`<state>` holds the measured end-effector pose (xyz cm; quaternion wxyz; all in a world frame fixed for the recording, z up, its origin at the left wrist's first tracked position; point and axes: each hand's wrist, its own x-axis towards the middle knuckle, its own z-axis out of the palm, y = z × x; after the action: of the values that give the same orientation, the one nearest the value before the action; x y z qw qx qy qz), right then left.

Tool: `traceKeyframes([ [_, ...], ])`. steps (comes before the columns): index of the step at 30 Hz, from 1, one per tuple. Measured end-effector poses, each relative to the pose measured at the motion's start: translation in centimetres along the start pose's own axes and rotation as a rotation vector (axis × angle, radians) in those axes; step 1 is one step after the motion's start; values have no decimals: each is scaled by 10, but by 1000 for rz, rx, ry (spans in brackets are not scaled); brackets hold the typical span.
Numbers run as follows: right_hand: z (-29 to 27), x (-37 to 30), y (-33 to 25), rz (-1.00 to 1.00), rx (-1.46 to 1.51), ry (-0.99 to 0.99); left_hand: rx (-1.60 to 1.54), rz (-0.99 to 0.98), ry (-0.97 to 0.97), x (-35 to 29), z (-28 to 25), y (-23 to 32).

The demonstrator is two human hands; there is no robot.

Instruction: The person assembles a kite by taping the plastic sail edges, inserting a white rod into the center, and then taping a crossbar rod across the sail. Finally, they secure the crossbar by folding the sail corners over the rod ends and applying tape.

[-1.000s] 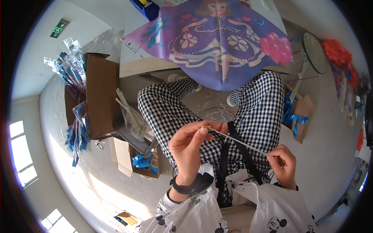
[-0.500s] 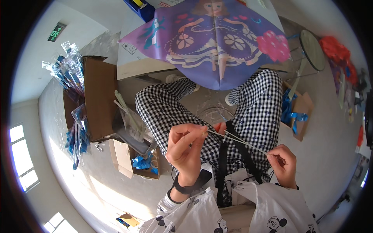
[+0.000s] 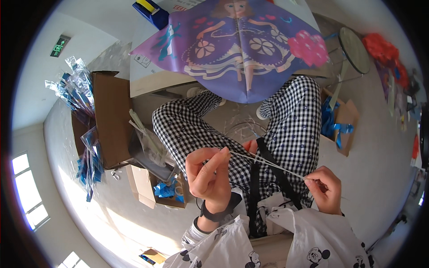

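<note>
Over my lap, thin whitish strands (image 3: 268, 161) stretch between my hands; I cannot tell whether they are string or slim rods. My left hand (image 3: 208, 177) pinches one end between thumb and fingertips. Lower and to the right, my right hand (image 3: 325, 187) pinches the other end. The strands run nearly side by side and look taut. Beyond my knees, a purple kite sheet (image 3: 247, 87) printed with a doll-like figure in a gown lies on the table, its lower point hanging past the near edge.
A blue tape dispenser (image 3: 153, 17) stands on the table (image 3: 149, 82). To the left are a tall cardboard box (image 3: 114, 120) with plastic-wrapped bundles and an open carton (image 3: 142, 185) holding blue ribbon. On the right are another carton (image 3: 351, 131) and a round stool (image 3: 354, 50).
My left hand has shifted slightly left and down, still pinching. The strands, which forked apart near the middle, now lie closer together. The whole view has turned a little.
</note>
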<state>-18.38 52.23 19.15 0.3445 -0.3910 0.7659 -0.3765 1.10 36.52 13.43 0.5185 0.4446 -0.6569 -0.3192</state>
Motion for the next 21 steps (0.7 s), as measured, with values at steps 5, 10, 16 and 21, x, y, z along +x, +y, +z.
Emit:
traceKeyframes([
  [5,-1,1,1,26,-1,-13,-33,-14,9,-1,2,-4],
  [10,4,0,7,105,178,-51,-180,-126,32,-7,6,-14],
  [16,8,2,5,-78,-38,21,-231,-271,-33,-5,9,-10],
  [21,10,3,6,-99,-71,64,-414,-498,2,1,5,-6],
])
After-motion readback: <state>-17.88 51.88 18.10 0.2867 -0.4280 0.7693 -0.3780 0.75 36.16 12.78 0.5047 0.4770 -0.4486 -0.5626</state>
